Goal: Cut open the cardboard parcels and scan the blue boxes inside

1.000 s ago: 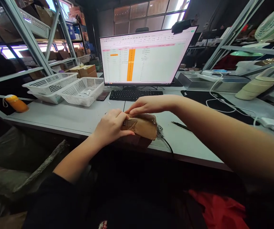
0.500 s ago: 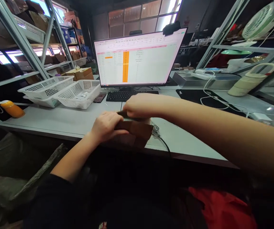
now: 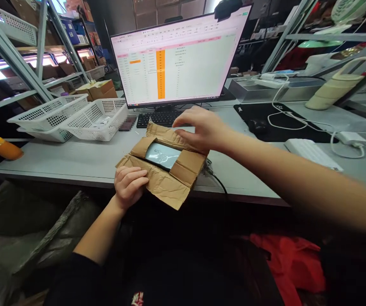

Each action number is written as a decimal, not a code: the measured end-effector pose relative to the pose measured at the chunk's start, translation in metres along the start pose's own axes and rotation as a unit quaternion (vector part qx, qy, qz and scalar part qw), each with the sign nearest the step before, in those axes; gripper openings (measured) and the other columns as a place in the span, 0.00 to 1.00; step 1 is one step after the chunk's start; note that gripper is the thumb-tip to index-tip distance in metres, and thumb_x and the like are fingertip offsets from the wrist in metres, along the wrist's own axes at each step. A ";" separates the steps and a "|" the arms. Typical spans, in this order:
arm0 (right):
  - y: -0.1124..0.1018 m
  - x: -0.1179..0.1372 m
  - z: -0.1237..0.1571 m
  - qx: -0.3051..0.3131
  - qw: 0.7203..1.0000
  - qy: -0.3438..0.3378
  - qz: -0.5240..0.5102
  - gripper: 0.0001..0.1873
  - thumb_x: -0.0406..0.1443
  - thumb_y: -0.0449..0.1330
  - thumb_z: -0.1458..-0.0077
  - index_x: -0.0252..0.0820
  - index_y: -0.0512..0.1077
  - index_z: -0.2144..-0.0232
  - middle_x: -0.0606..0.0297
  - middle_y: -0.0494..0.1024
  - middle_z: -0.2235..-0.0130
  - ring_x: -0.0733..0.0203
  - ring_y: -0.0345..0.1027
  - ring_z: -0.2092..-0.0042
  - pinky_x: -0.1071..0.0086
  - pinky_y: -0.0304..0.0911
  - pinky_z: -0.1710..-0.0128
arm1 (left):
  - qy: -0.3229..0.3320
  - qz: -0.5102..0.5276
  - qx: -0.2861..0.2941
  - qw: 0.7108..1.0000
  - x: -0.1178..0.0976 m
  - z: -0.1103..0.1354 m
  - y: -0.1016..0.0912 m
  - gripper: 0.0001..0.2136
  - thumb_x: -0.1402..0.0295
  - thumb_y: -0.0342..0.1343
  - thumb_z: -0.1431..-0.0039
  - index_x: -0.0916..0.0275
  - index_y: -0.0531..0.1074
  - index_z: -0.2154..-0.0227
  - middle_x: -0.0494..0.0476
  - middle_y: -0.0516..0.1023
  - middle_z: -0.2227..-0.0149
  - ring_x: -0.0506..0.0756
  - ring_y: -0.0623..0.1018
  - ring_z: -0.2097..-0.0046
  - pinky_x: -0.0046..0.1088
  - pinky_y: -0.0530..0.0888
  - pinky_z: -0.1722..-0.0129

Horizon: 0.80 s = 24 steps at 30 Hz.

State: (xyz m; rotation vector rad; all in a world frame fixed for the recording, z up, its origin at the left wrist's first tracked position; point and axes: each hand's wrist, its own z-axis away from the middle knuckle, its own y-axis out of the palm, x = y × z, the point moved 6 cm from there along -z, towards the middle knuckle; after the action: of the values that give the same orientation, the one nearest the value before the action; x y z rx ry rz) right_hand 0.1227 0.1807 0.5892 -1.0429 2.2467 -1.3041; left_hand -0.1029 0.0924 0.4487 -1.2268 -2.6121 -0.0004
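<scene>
An unfolded brown cardboard box (image 3: 166,187) lies at the near edge of the desk, its flaps spread. Inside it is a flat rectangular item with a shiny pale surface (image 3: 162,155), small print and a dark edge; its exact kind I cannot tell. My left hand (image 3: 130,182) is closed on the near left flap, thumb hidden beneath. Over the far right flap hovers my right hand (image 3: 198,127), thumb and fingers apart, nothing visibly held. A clear plug with a black cable (image 3: 214,172) sits just right of the box, partly hidden.
Beyond the box stand a keyboard (image 3: 157,119) and a monitor (image 3: 195,63). White plastic baskets (image 3: 98,123) and an orange bottle (image 3: 2,148) are on the left. To the right lie a black mat (image 3: 275,131) with a mouse, a white power strip (image 3: 312,154) and cables.
The box, closed up between my hands before, now lies with its flaps spread and the pale item showing. My right hand has lifted off to the far right; my left holds the near flap.
</scene>
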 end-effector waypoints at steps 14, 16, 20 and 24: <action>-0.019 0.055 0.070 0.139 0.978 -0.149 0.051 0.23 0.49 0.51 0.26 0.45 0.77 0.66 0.59 0.78 0.65 0.54 0.70 0.59 0.59 0.68 0.56 | -0.063 -0.074 0.145 0.985 0.017 -0.034 -0.012 0.16 0.77 0.54 0.31 0.55 0.81 0.49 0.54 0.87 0.51 0.59 0.80 0.52 0.42 0.68 0.47; -0.020 0.044 0.056 0.216 0.974 -0.075 -0.006 0.27 0.57 0.53 0.31 0.45 0.80 0.61 0.58 0.80 0.62 0.52 0.72 0.59 0.61 0.67 0.59 | -0.059 -0.073 0.112 0.989 0.009 -0.040 -0.011 0.14 0.76 0.57 0.32 0.52 0.82 0.52 0.51 0.88 0.54 0.58 0.80 0.51 0.44 0.66 0.40; -0.013 0.035 0.018 0.278 0.956 0.064 0.061 0.29 0.56 0.60 0.39 0.46 0.80 0.46 0.56 0.84 0.53 0.46 0.77 0.54 0.59 0.69 0.57 | -0.055 -0.069 0.068 0.994 -0.003 -0.042 -0.003 0.12 0.74 0.60 0.32 0.48 0.82 0.54 0.47 0.87 0.58 0.58 0.77 0.43 0.47 0.51 0.26; 0.011 0.041 -0.003 0.276 0.945 0.050 0.167 0.43 0.44 0.66 0.48 0.43 0.68 0.31 0.49 0.81 0.43 0.36 0.76 0.45 0.50 0.70 0.49 | -0.132 -0.110 0.042 0.984 0.017 -0.015 0.007 0.13 0.60 0.65 0.33 0.45 0.80 0.47 0.54 0.74 0.35 0.63 0.63 0.26 0.54 0.47 0.23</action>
State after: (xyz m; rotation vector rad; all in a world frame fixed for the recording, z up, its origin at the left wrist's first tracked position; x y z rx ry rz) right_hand 0.0883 0.1556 0.5841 -0.3851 1.8330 -1.7063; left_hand -0.1039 0.1081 0.4664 -0.9612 -2.9283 0.2436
